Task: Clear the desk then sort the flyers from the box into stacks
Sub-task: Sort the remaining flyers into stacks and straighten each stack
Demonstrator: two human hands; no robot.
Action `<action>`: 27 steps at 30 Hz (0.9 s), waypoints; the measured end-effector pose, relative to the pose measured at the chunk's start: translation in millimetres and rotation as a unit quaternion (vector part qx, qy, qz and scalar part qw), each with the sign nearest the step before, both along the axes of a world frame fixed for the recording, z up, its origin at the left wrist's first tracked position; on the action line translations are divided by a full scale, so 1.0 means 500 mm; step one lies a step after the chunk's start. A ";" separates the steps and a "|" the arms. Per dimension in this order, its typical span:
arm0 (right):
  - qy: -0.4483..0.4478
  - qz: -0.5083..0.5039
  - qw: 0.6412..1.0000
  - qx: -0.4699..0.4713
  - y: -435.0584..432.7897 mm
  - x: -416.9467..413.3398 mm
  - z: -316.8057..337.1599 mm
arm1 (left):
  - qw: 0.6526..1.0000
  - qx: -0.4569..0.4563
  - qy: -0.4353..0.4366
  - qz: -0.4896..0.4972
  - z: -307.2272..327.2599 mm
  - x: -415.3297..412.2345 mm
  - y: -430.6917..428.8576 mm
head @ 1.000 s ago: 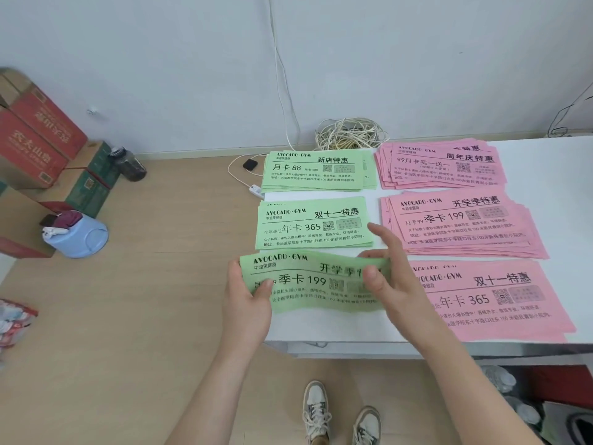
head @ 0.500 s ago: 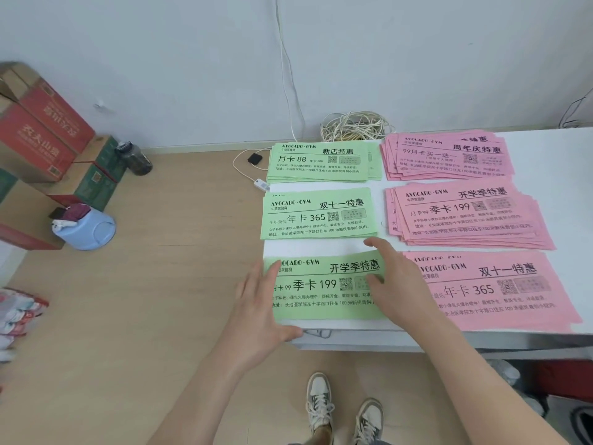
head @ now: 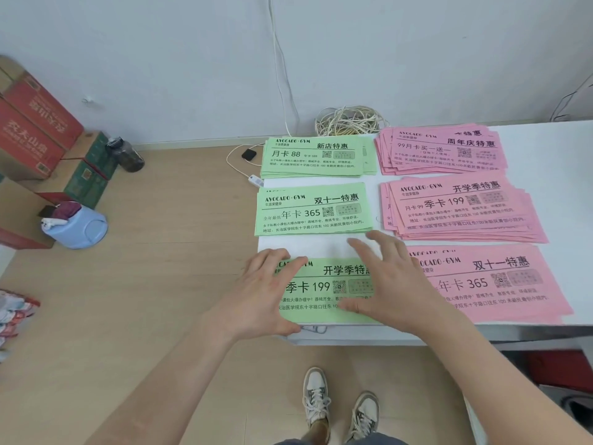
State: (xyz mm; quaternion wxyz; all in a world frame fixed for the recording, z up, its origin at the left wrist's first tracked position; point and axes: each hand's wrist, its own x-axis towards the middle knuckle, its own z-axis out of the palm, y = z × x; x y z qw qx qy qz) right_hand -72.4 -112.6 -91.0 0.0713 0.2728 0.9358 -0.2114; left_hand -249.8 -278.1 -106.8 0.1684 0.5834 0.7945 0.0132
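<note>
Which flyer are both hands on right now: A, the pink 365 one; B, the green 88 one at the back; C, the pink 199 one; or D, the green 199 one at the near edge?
D: the left hand and the right hand are spread open on the green 199 flyer at the near edge of the desk.

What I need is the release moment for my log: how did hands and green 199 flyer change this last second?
The green 199 flyer, held bent above the desk by both hands, came down flat at its near-left corner and was released; left hand and right hand now spread open over it. Other green stacks and pink stacks stayed put.
</note>
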 end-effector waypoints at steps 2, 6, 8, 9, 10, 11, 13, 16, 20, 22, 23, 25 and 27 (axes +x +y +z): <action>-0.067 0.086 0.994 0.006 0.000 0.003 0.007 | 1.000 -0.005 0.008 -0.001 0.002 0.000 0.002; -0.086 0.140 0.983 0.085 0.002 0.004 -0.008 | 1.000 -0.030 0.004 0.004 0.007 0.003 0.003; -0.071 0.141 0.983 0.093 0.006 0.002 -0.011 | 0.999 -0.035 0.009 -0.002 0.008 0.002 0.001; -0.067 0.143 0.983 0.093 0.008 0.002 -0.014 | 0.999 -0.033 0.013 -0.007 0.008 0.001 0.001; -0.062 0.144 0.983 0.093 0.011 0.003 -0.016 | 0.999 -0.030 0.016 -0.010 0.007 0.000 0.001; -0.056 0.145 0.984 0.092 0.013 0.005 -0.018 | 0.999 -0.028 0.018 -0.013 0.005 -0.001 0.001; -0.045 0.146 0.984 0.089 0.017 0.008 -0.020 | 0.999 -0.023 0.020 -0.015 0.002 -0.002 0.002; -0.038 0.145 0.986 0.075 0.018 0.013 -0.024 | 1.000 -0.024 0.014 -0.013 0.003 -0.001 0.003; -0.034 0.146 0.988 0.040 0.016 0.028 -0.018 | 0.998 -0.054 0.012 0.001 0.017 0.007 0.003; -0.006 0.115 0.993 -0.009 0.020 0.035 -0.009 | 0.998 -0.052 -0.021 0.018 0.032 0.011 0.004; 0.019 0.088 0.995 -0.031 0.025 0.038 -0.006 | 0.997 -0.035 -0.052 0.038 0.041 0.010 0.006; 0.083 0.023 0.995 -0.053 0.042 0.039 -0.004 | 0.988 0.039 -0.116 0.098 0.055 0.004 0.010; 0.125 -0.026 0.991 -0.052 0.067 0.034 -0.002 | 0.972 0.129 -0.119 0.155 0.065 -0.007 0.018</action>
